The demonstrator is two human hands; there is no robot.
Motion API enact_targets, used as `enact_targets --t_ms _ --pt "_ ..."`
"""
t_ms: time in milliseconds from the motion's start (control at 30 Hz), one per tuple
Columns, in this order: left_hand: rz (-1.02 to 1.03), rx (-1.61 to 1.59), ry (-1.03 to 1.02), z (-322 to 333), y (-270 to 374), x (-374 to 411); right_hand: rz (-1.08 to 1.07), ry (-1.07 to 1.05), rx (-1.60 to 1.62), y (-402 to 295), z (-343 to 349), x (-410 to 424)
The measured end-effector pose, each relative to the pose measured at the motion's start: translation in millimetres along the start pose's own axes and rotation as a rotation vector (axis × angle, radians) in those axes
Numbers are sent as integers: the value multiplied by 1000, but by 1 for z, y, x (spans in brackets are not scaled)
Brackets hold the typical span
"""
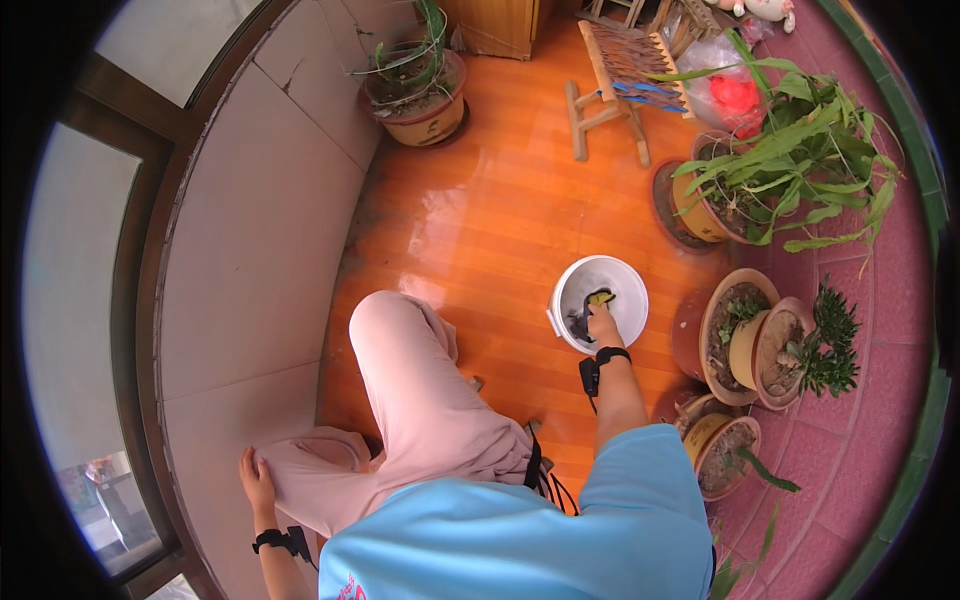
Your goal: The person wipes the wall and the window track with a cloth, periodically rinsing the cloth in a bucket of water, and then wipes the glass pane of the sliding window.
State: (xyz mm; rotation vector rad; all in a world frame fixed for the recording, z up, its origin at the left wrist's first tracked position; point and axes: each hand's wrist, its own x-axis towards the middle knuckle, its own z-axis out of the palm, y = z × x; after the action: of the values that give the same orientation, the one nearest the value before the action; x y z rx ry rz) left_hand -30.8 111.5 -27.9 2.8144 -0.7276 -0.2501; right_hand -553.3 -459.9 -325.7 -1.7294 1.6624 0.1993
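A white plastic bucket (636, 296) stands on the orange wooden floor, right of my legs. My right hand (601, 322) reaches into it and grips a dark cloth (580, 324); a yellow-green piece (600, 298) shows at my fingertips, and I cannot tell whether it belongs to the cloth. My left hand (257, 480) rests against my left knee in pink trousers (315, 457), its fingers spread a little and holding nothing. Both wrists wear black straps with small devices.
Potted plants in clay-coloured pots (686, 337) line the right side on a pink tiled ledge (885, 300). A wooden folding stool (600, 124) stands ahead, near plastic bags (712, 75). Another potted plant (427, 124) sits by the tiled wall (255, 225) at left.
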Motion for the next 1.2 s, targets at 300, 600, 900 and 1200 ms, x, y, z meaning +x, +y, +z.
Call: enact_targets --t_ms 300,600,900,1200 --pt "-15 85 -104 -6 7 9 -117 -418 -423 -7 40 35" --pt "-36 38 -112 -3 14 12 267 -53 1067 -10 -4 7" --pt "-3 76 -56 3 19 18 136 140 374 13 -26 1" --pt "-34 74 -34 3 7 2 158 -190 -365 -55 -5 -35"
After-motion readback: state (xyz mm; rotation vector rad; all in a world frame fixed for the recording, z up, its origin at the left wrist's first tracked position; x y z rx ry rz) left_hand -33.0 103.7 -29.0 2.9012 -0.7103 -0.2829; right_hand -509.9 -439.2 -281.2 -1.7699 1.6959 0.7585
